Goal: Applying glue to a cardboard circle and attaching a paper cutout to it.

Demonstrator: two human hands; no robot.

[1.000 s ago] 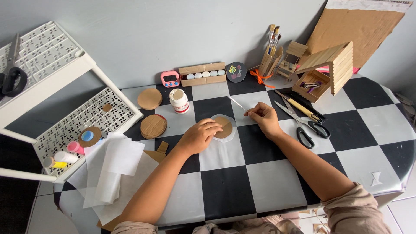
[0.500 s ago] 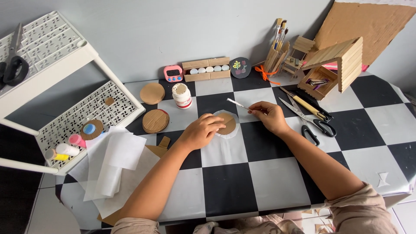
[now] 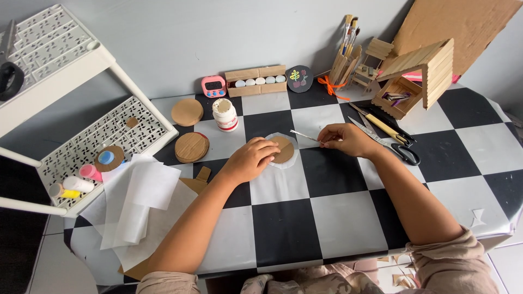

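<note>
My left hand (image 3: 251,159) presses down on a brown cardboard disc (image 3: 285,149) that lies on a round piece of translucent paper (image 3: 285,165) on the checkered table (image 3: 283,228). My right hand (image 3: 346,139) holds a thin stick (image 3: 304,135) whose tip points left, just above the disc's upper right edge. Both forearms reach in from the bottom of the view.
Two more brown discs (image 3: 187,112) (image 3: 192,147) and a white glue jar (image 3: 225,114) lie left of the hands. Scissors and tools (image 3: 388,130) lie to the right. A stick house (image 3: 417,76), brush holder (image 3: 345,60), pink timer (image 3: 213,86), white rack (image 3: 92,147) and loose paper sheets (image 3: 136,207) surround the work.
Both hands stay at the disc. The stick's tip has dropped slightly closer to the disc's edge; the camera view has shifted a little.
</note>
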